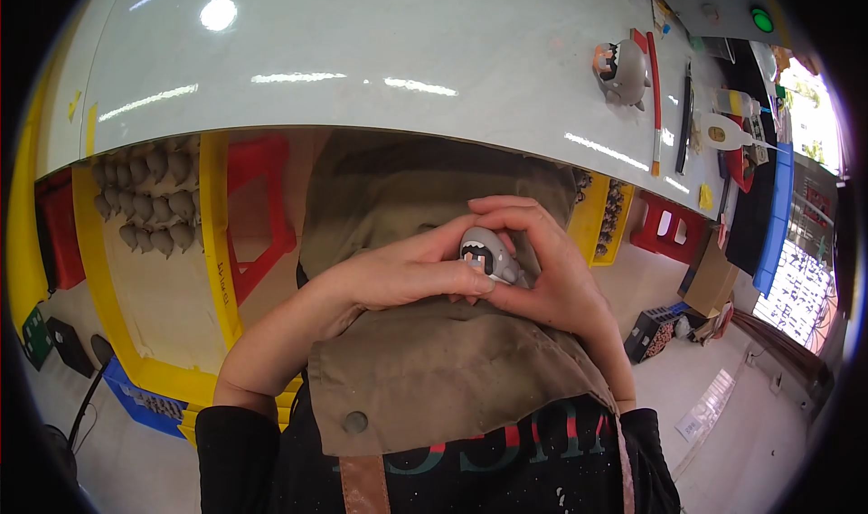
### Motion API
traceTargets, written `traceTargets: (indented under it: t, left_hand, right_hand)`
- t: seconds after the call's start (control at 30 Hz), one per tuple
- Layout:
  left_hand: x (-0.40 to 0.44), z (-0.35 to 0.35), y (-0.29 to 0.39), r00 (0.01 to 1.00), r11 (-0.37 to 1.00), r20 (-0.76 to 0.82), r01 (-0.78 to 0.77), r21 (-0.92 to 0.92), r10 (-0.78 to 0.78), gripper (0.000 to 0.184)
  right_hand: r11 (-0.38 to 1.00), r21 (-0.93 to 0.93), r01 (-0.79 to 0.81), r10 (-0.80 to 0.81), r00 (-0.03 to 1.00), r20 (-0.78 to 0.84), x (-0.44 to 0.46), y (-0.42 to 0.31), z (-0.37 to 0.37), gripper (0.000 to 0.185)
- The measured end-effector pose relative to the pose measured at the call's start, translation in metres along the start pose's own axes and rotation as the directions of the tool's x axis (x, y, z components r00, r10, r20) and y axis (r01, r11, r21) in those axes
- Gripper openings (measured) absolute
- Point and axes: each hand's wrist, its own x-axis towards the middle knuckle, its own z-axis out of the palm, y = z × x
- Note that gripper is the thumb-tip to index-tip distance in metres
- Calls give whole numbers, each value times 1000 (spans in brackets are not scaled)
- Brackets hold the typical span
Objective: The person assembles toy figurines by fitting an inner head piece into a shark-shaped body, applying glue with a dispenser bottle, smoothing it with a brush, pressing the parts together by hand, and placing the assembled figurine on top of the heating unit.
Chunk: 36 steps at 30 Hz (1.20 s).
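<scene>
A small grey shark figure [496, 255] with white teeth round a dark mouth is held between both hands, above the brown apron on my lap. My left hand [419, 265] has its thumb along the figure's lower side. From the other side, my right hand [547, 265] curls its fingers over and around it. The fingertips under the figure are partly hidden. A similar grey shark figure [622, 73] lies on the white table [362, 53] at the right.
A red stick [654, 107], a black tool [685, 121] and a white bottle [723, 132] lie at the table's right. Yellow crates [217, 234] with grey parts [145, 207] are at the left. Red stools [267, 216] stand below the table.
</scene>
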Motion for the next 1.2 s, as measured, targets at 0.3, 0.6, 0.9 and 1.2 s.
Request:
traceTargets:
  t: [0.3,0.6,0.9,1.2]
  left_hand:
    - [-1,0,0,1000,1000,-14,-16,17,17,47]
    - [1,1,-1,1000,999,-18,-25,20,26,49]
    - [1,1,-2,998,997,-10,-69,37,69,52]
    - [1,2,-1,998,995,-20,-66,69,67,53]
  right_hand:
    - [999,43,2,-2,1000,-2,3,1,9,55]
    - [992,119,-31,32,1000,-3,1,5,13,59]
    - [989,133,-59,61,998,-10,1,4,13,58]
    - [980,187,-73,74,997,-1,-1,5,13,57]
